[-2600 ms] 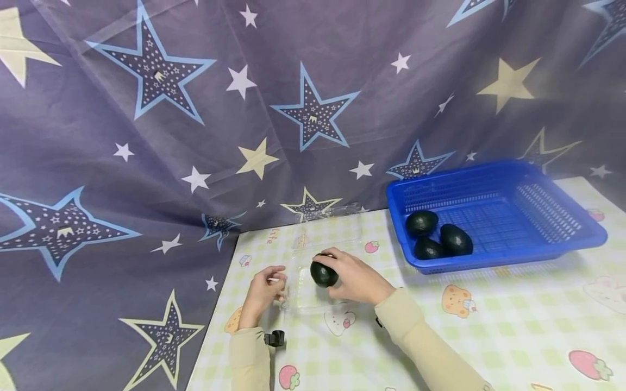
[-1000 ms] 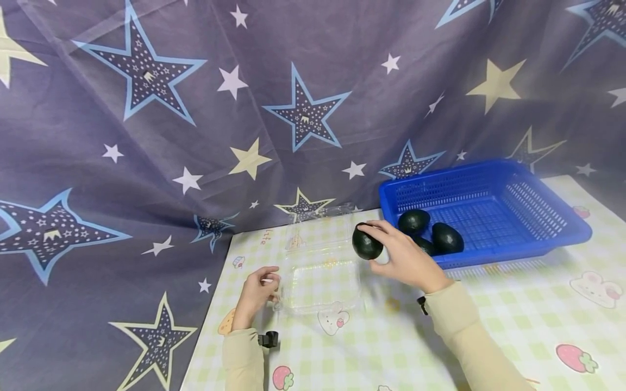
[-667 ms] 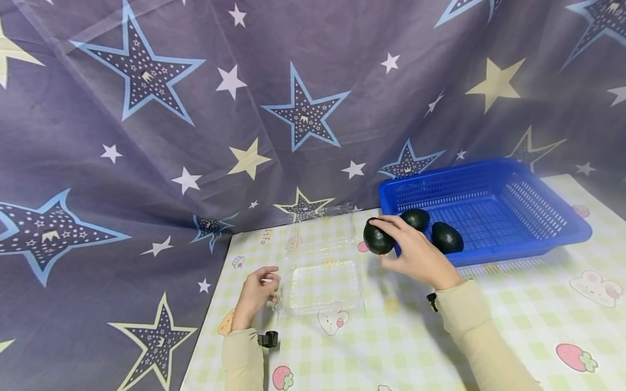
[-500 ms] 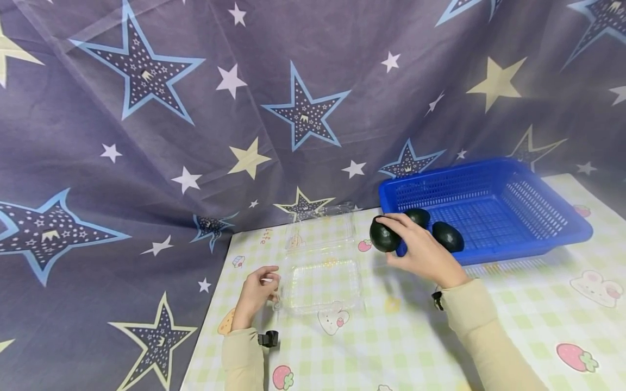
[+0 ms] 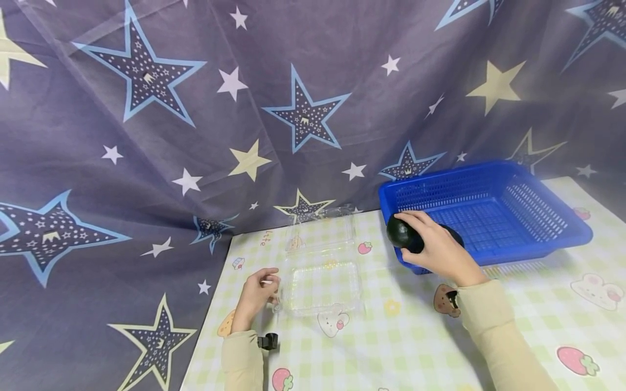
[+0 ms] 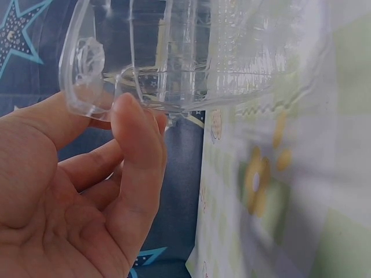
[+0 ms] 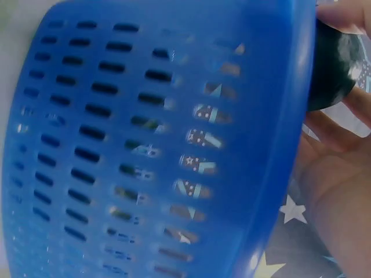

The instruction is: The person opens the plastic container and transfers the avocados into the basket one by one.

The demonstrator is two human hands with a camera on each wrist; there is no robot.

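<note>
My right hand (image 5: 445, 255) grips a dark green avocado (image 5: 403, 233) at the near left corner of the blue basket (image 5: 518, 254). In the right wrist view the avocado (image 7: 333, 72) shows just past the basket's rim, with fingers around it. Part of another avocado (image 5: 455, 234) peeks out behind the hand, which hides others in the basket. On the left, my left hand (image 5: 256, 293) pinches the edge of a clear plastic clamshell box (image 5: 325, 288), lid laid open towards the back. The left wrist view shows thumb and finger at the box's rim (image 6: 93, 110).
A checked tablecloth (image 5: 391, 336) with printed cartoon figures covers the table. A purple star-patterned cloth (image 5: 313, 168) hangs behind and to the left. Slotted walls (image 7: 116, 145) of the basket fill much of the right wrist view.
My right hand has carried the avocado from above the clear box rightwards to the basket's near left corner. The left hand has stayed at the box's edge.
</note>
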